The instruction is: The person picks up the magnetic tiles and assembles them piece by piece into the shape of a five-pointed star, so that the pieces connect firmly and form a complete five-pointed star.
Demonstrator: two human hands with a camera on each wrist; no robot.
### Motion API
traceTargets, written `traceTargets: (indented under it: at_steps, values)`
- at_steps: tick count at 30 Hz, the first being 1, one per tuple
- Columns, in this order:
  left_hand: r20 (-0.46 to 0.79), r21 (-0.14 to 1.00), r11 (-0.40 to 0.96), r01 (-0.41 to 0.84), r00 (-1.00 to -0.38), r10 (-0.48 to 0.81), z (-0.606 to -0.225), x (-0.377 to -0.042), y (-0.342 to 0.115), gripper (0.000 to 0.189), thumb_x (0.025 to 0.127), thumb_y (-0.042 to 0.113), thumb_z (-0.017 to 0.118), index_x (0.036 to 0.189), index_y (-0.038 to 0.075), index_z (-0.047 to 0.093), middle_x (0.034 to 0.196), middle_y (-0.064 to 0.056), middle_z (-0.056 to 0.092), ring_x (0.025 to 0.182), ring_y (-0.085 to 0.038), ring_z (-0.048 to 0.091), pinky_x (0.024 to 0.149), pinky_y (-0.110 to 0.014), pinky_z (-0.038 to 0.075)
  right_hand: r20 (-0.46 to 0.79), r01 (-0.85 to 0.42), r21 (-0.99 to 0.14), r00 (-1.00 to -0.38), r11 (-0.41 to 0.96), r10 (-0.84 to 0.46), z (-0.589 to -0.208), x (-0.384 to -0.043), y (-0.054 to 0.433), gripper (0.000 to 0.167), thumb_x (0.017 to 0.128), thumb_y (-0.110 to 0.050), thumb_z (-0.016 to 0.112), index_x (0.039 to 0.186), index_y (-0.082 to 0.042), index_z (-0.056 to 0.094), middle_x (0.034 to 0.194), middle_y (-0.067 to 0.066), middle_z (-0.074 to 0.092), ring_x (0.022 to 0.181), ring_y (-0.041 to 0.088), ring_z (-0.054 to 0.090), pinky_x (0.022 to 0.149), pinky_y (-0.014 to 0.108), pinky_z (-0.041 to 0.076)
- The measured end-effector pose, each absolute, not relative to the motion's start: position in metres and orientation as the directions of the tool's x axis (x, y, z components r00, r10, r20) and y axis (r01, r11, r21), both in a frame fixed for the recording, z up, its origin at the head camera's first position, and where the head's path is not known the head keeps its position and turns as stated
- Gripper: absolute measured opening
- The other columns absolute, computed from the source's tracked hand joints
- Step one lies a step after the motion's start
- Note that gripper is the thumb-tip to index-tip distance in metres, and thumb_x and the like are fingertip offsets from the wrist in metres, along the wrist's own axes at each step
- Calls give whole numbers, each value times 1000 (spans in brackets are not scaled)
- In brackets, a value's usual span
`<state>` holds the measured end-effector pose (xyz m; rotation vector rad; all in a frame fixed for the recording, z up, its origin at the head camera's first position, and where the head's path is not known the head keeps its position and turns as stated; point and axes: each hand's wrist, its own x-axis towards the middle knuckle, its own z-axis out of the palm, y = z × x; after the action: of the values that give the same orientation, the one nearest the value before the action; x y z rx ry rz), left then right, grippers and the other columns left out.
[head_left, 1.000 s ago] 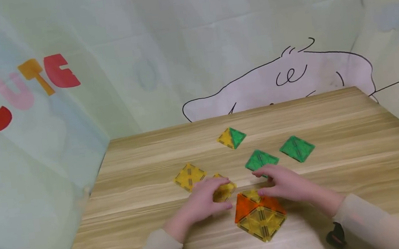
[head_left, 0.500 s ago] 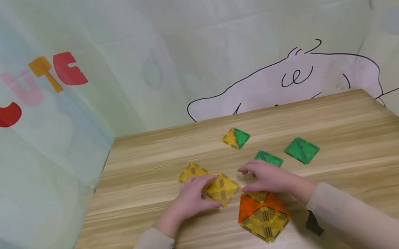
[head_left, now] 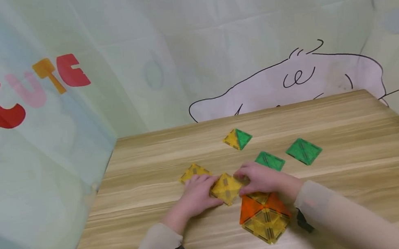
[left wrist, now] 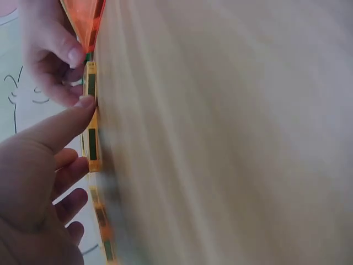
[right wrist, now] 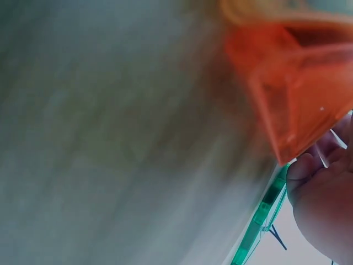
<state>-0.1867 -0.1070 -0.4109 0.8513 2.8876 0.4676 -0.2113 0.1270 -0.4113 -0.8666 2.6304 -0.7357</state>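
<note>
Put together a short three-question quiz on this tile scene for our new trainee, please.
1. True or false: the left hand is touching a yellow diamond.
2. Multiple choice: which colours make up the top diamond in the head view?
A) both green
B) both yellow
C) one half yellow, one half green
3. Fill in the blank: the built shape shows yellow pieces and ____ pieces.

Key: 1. True; 2. C; 3. orange

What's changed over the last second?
Right hand moved left, to the right corner of the nearer yellow diamond; contact unclear. Left hand drew slightly left and now holds that diamond's left side, thumb on its near edge. Orange-and-yellow build and rightmost green diamond stayed put.
</note>
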Motion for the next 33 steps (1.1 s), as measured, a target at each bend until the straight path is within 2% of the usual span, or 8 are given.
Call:
traceTargets:
  at_steps: [7, 12, 19, 23, 28, 33]
  values:
    - [-1, 291, 823, 487, -861, 509, -412, -191, -97, 69, 77, 44, 74, 132, 9, 53, 120, -6, 55, 108, -27, 44, 83, -41, 31, -91, -486, -498, -795, 718, -600, -410, -215, 126, 45, 83, -24, 72, 121, -3, 60, 111, 8, 57, 98, 20, 54, 87, 38, 45]
    - [0, 273, 842, 465, -875, 483, -412, -193, -90, 68, 77, 43, 73, 131, 7, 54, 115, -7, 56, 104, -26, 45, 81, -40, 33, -93, -483, -474, -804, 736, -587, -409, -217, 127, 51, 82, -25, 73, 123, 0, 58, 112, 11, 55, 97, 21, 53, 86, 39, 46]
    - [3, 366, 815, 450, -876, 483, -410, -195, -82, 65, 79, 34, 74, 131, 1, 53, 114, -13, 55, 103, -29, 45, 87, -44, 34, -143, -414, -495, -829, 764, -541, -407, -217, 129, 58, 82, -27, 73, 129, 0, 53, 119, 17, 51, 101, 23, 52, 89, 41, 44]
    - [2, 405, 798, 445, -874, 487, -413, -196, -84, 64, 80, 32, 73, 132, 1, 51, 118, -13, 54, 104, -29, 44, 88, -45, 34, -172, -329, -588, -842, 739, -512, -407, -218, 131, 58, 84, -29, 71, 132, -4, 52, 117, 12, 51, 100, 20, 52, 87, 38, 45]
    - [-17, 450, 780, 434, -870, 494, -416, -197, -84, 64, 82, 29, 72, 134, 1, 49, 120, -13, 52, 107, -29, 45, 91, -43, 38, -175, -189, -756, -865, 627, -471, -410, -221, 131, 44, 89, -23, 62, 129, -5, 54, 119, 9, 57, 105, 20, 54, 90, 40, 45]
    - [-38, 540, 755, 371, -886, 462, -417, -197, -82, 63, 83, 26, 71, 136, 1, 47, 125, -15, 49, 113, -30, 45, 96, -43, 39, -184, -53, -874, -884, 483, -430, -415, -222, 134, 40, 91, -13, 58, 130, -3, 53, 119, 14, 57, 94, 19, 60, 82, 36, 50]
